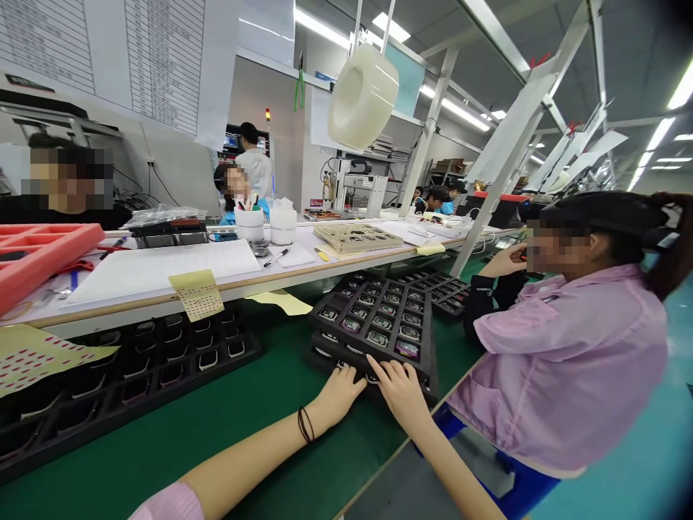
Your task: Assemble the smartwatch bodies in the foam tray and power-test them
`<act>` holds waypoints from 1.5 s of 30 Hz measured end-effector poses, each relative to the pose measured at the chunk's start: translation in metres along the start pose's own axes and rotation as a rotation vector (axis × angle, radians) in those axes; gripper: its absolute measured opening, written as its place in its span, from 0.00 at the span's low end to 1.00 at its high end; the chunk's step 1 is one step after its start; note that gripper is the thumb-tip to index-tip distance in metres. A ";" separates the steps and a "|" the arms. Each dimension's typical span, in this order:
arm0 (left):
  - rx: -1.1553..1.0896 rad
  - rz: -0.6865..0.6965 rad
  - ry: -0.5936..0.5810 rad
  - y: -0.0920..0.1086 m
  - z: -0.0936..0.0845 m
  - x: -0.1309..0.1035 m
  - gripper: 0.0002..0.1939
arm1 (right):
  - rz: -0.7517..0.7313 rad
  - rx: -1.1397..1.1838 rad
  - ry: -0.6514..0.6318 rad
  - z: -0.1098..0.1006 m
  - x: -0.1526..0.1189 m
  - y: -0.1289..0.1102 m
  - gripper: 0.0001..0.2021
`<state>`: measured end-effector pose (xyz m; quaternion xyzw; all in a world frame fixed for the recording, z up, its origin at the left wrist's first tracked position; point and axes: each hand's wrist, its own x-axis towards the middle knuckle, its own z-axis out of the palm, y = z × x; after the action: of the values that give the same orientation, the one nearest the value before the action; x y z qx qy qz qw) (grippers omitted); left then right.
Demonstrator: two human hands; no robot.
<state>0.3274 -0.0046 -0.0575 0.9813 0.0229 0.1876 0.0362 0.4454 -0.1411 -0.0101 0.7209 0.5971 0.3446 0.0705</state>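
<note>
Across the green table (pixel 260 390), the stacked black compartmented trays (pixel 424 339) sat unevenly; an uneven pull might have jolted their rounded-square watch-like parts (pixel 386 310). At the near edge, left hand (pixel 336 397) curled, right hand (pixel 401 386) spread; pinching unclear.

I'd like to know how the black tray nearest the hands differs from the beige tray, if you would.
The black tray tops a stack on the green bench; the beige tray lies on the raised shelf. Hands are at the black tray's stack, none at the beige tray. Both are divided into compartments.
</note>
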 end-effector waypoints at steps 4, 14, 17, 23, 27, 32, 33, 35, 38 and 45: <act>-0.015 -0.025 -0.010 -0.001 0.006 -0.001 0.12 | -0.007 -0.008 -0.017 0.003 0.018 -0.002 0.27; -0.073 -0.041 -0.064 -0.001 0.002 0.006 0.14 | 0.040 0.122 -0.002 -0.004 0.038 0.008 0.26; -0.091 -0.019 -0.074 -0.004 -0.002 0.003 0.14 | 0.129 0.171 0.037 -0.015 0.047 0.020 0.24; -0.137 -0.003 -0.057 -0.008 -0.009 -0.021 0.13 | 0.228 0.198 0.091 -0.038 0.069 0.044 0.20; -0.193 -0.006 -0.093 -0.002 -0.021 -0.049 0.13 | 0.275 0.173 0.079 -0.040 0.085 0.056 0.22; -0.251 0.007 -0.144 0.004 -0.046 -0.108 0.12 | 0.252 0.190 -0.018 -0.029 0.090 0.046 0.22; -0.269 0.010 -0.161 0.003 -0.052 -0.122 0.12 | 0.251 0.190 -0.028 -0.027 0.089 0.042 0.21; -0.312 -0.015 -0.189 0.000 -0.065 -0.153 0.14 | 0.258 0.186 -0.037 -0.024 0.086 0.036 0.21; -0.365 -0.103 -0.211 -0.009 -0.086 -0.199 0.19 | 0.269 0.171 -0.052 -0.023 0.083 0.030 0.20; -0.435 -0.398 -0.252 -0.030 -0.132 -0.298 0.18 | 0.220 0.145 -0.073 -0.010 0.063 0.018 0.19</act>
<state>0.0009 0.0158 -0.0472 0.9423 0.1693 0.0545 0.2838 0.4575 -0.0920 0.0332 0.7974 0.5347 0.2797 0.0017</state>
